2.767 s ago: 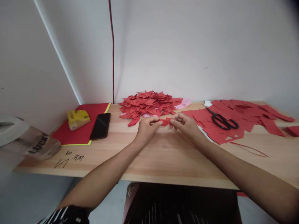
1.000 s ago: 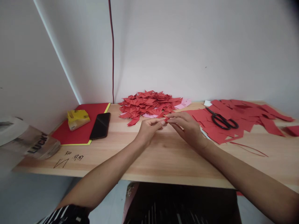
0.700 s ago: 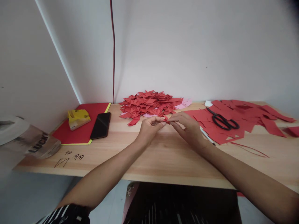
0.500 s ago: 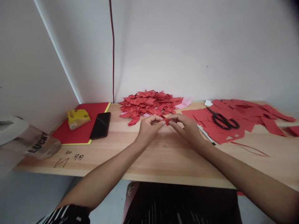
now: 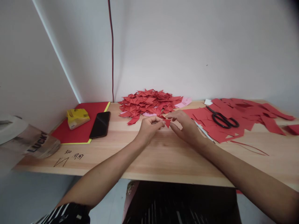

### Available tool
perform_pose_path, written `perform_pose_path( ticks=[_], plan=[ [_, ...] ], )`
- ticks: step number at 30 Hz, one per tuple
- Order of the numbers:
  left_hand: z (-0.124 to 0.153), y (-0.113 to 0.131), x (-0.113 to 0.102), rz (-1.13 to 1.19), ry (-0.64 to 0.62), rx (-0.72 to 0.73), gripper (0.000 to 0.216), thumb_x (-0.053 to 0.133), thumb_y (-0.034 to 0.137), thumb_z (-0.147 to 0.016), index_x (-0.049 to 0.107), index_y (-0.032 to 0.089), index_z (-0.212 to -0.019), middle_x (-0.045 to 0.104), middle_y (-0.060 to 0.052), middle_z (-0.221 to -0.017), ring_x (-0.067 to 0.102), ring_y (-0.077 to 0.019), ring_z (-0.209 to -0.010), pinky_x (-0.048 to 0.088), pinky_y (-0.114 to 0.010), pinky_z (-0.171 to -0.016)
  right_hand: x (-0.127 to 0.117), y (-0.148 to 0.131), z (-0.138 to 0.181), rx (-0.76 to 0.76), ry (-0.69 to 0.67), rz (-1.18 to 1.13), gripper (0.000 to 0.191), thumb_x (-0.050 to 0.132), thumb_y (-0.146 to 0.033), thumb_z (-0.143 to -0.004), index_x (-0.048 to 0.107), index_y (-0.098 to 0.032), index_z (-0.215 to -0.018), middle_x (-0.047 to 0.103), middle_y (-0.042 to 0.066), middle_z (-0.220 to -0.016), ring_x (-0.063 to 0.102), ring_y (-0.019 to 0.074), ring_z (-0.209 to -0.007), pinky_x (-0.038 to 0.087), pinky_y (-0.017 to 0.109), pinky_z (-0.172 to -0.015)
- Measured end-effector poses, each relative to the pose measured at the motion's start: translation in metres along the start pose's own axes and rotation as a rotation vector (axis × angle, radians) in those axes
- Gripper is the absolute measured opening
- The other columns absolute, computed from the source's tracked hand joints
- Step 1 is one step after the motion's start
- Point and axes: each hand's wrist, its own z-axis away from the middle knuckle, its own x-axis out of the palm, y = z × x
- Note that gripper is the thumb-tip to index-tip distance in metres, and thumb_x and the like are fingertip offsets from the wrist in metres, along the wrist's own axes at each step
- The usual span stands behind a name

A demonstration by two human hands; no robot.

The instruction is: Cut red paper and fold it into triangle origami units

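Above the middle of the table, a small folded piece of red paper [image 5: 167,123] is pinched between the thumb and forefinger of my left hand [image 5: 150,126]. My right hand [image 5: 185,127] is at the paper's right side. Its thumb tip meets the paper's right edge, and its bent forefinger reaches over the top. The fingertips partly cover the paper, so its full shape is hidden. Just behind both hands lies a heap of folded red paper pieces [image 5: 149,104], with a few pink ones among them.
Flat red paper sheets and scraps [image 5: 247,113] spread out at the right, with black-handled scissors [image 5: 224,120] on them and a white pen [image 5: 203,130] alongside. A phone [image 5: 100,125], a yellow packet [image 5: 78,118] and a red sheet [image 5: 70,135] lie left, near a clear plastic container [image 5: 42,144].
My right fingers have loosened and spread a little around the paper. More of the red piece now shows, with a pointed part hanging down. My left hand keeps its pinch.
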Motion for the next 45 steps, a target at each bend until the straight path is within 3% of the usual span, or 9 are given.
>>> perform_pose_path(
  ticks=[6, 12, 14, 18, 28, 31, 36, 41, 45],
  plan=[
    [0.000, 0.000, -0.001, -0.062, -0.062, 0.039, 0.022, 0.068, 0.036, -0.076, 0.067, 0.014, -0.075, 0.065, -0.004, -0.072, 0.056, -0.0126, -0.067, 0.042, -0.026, -0.067, -0.002, -0.001, 0.002, 0.004, 0.037, 0.011, 0.018, 0.052, -0.016, -0.091, 0.066, -0.024, -0.100, 0.071, 0.006, -0.095, 0.065, 0.0200, -0.087, 0.050, 0.034, -0.076],
    [0.001, 0.005, -0.003, -0.403, 0.080, 0.304, 0.016, 0.073, 0.025, -0.072, 0.069, 0.020, -0.086, 0.068, -0.004, -0.097, 0.058, -0.0189, -0.095, 0.042, -0.031, -0.084, -0.003, -0.005, 0.002, 0.363, 0.047, -0.157, 0.013, 0.057, -0.029, -0.090, 0.068, -0.022, -0.091, 0.068, 0.002, -0.078, 0.053, 0.0144, -0.062, 0.041, 0.028, -0.059],
    [0.000, 0.004, -0.003, -0.404, 0.066, 0.263, 0.014, 0.073, 0.025, -0.071, 0.069, 0.019, -0.083, 0.069, -0.004, -0.093, 0.059, -0.0190, -0.092, 0.042, -0.031, -0.084, -0.002, -0.006, 0.001, 0.479, 0.019, -0.247, 0.016, 0.058, -0.033, -0.089, 0.066, -0.020, -0.085, 0.064, 0.001, -0.072, 0.048, 0.0130, -0.058, 0.039, 0.028, -0.057],
    [-0.002, -0.004, -0.003, -0.243, 0.006, 0.108, 0.016, 0.071, 0.031, -0.073, 0.069, 0.016, -0.078, 0.068, -0.004, -0.079, 0.058, -0.0145, -0.070, 0.044, -0.029, -0.070, 0.002, -0.008, 0.000, 0.593, -0.020, -0.439, 0.024, 0.058, -0.040, -0.088, 0.062, -0.019, -0.077, 0.059, 0.000, -0.070, 0.047, 0.0122, -0.060, 0.037, 0.027, -0.058],
    [0.000, -0.004, 0.000, -0.076, 0.017, 0.081, 0.010, 0.068, 0.024, -0.070, 0.067, 0.015, -0.066, 0.064, -0.002, -0.068, 0.054, -0.0117, -0.063, 0.042, -0.024, -0.061, 0.001, -0.010, 0.000, 0.578, -0.075, -0.475, 0.018, 0.059, -0.035, -0.086, 0.060, -0.020, -0.076, 0.057, -0.002, -0.071, 0.048, 0.0118, -0.062, 0.038, 0.026, -0.061],
    [0.000, -0.005, 0.000, -0.024, 0.038, 0.062, 0.009, 0.067, 0.022, -0.068, 0.067, 0.015, -0.062, 0.063, -0.001, -0.065, 0.052, -0.0111, -0.063, 0.041, -0.024, -0.061, 0.003, -0.011, 0.001, 0.550, -0.078, -0.489, 0.011, 0.059, -0.032, -0.086, 0.062, -0.021, -0.085, 0.060, -0.001, -0.076, 0.053, 0.0130, -0.068, 0.042, 0.027, -0.066],
    [-0.001, -0.005, 0.001, 0.024, 0.075, 0.042, 0.007, 0.066, 0.020, -0.066, 0.067, 0.015, -0.062, 0.063, 0.000, -0.065, 0.052, -0.0104, -0.063, 0.041, -0.024, -0.064, 0.005, -0.010, 0.004, 0.560, -0.055, -0.575, 0.016, 0.059, -0.034, -0.087, 0.064, -0.022, -0.096, 0.065, 0.002, -0.083, 0.061, 0.0166, -0.079, 0.049, 0.031, -0.073],
    [0.000, -0.004, 0.001, 0.068, 0.080, 0.023, 0.009, 0.064, 0.021, -0.066, 0.066, 0.015, -0.060, 0.062, 0.000, -0.065, 0.052, -0.0105, -0.064, 0.041, -0.025, -0.065, 0.006, -0.009, 0.005, 0.521, -0.078, -0.633, 0.019, 0.058, -0.034, -0.088, 0.068, -0.024, -0.101, 0.068, 0.006, -0.110, 0.063, 0.0209, -0.101, 0.051, 0.036, -0.084],
    [-0.001, -0.007, 0.001, 0.100, 0.090, -0.002, 0.006, 0.066, 0.021, -0.064, 0.068, 0.016, -0.061, 0.063, 0.000, -0.065, 0.053, -0.0112, -0.065, 0.042, -0.026, -0.065, 0.007, -0.009, 0.005, 0.521, -0.045, -0.607, 0.017, 0.059, -0.034, -0.088, 0.070, -0.025, -0.098, 0.070, 0.006, -0.105, 0.064, 0.0214, -0.100, 0.051, 0.040, -0.090]
  ],
)
